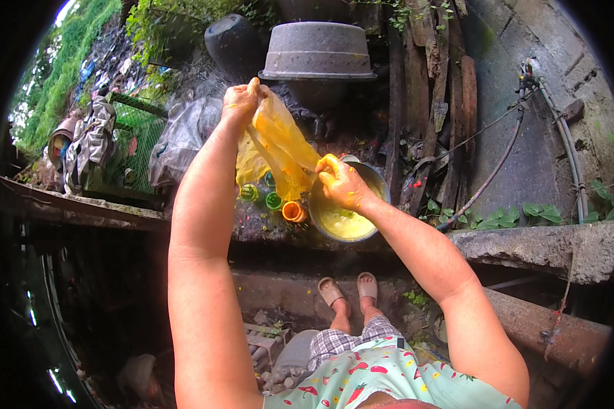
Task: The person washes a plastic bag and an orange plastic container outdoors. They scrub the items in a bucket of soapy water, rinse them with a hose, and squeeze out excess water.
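Note:
A wet yellow cloth [283, 133], thin and sheer, hangs stretched between my two hands. My left hand [242, 102] is closed on its upper end, raised in front of the grey upturned tub. Lower and to the right, my right hand [344, 183] grips another part of the cloth over the rim of a metal pot [351, 235]. Yellowish liquid lies in the pot, with something greenish in it. Yellow bits stick to both hands. Left of the pot stand an orange cup-like container [294, 212] and several green round-mouthed containers [273, 201]; their lower parts are hard to see.
A grey upturned tub [317, 51] sits ahead, beside a dark barrel [233, 44]. Old wooden planks [430, 95] and a black hose [494, 177] lie to the right. Crumpled plastic sheeting [184, 136] and green mesh [133, 140] are at the left. A concrete ledge edge [539, 247] runs across.

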Tool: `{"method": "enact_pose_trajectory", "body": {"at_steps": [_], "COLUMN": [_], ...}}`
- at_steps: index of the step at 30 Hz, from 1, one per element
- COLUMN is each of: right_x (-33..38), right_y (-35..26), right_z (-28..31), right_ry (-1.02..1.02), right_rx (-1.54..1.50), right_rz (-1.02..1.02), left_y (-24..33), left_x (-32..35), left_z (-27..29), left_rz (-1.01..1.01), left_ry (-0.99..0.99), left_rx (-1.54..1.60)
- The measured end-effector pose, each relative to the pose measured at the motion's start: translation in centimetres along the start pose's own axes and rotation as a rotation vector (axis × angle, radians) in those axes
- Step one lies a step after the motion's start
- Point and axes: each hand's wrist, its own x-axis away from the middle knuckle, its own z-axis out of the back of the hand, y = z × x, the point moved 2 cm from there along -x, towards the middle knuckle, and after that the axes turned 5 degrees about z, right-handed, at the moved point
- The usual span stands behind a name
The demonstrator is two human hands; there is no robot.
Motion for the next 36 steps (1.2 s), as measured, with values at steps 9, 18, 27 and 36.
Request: {"method": "enact_pose_trajectory", "body": {"at_steps": [9,18,27,36], "right_x": [0.7,-1.7,-9.9,-13.5], "right_y": [3.1,-2.5,-8.5,-3.8], "right_z": [0.9,0.3,3.3,6.6], "right_ry": [0.056,0.145,-0.069,-0.049], "right_rx": [0.169,0.105,-0.241,0.065], "right_rz": [-0.102,0.208,-0.317,-0.464], "left_y": [2.9,1.7,4.6,6.0], "left_x": [0.9,0.4,3.7,7.3], "left_z": [-1.6,-2.9,-4.7,-3.2], "left_rz": [0.307,0.062,-0.472,-0.820], "left_ry": [-0.031,-0.075,-0.055,-0.075], "left_rx": [0.471,0.086,-0.399,-0.731]}}
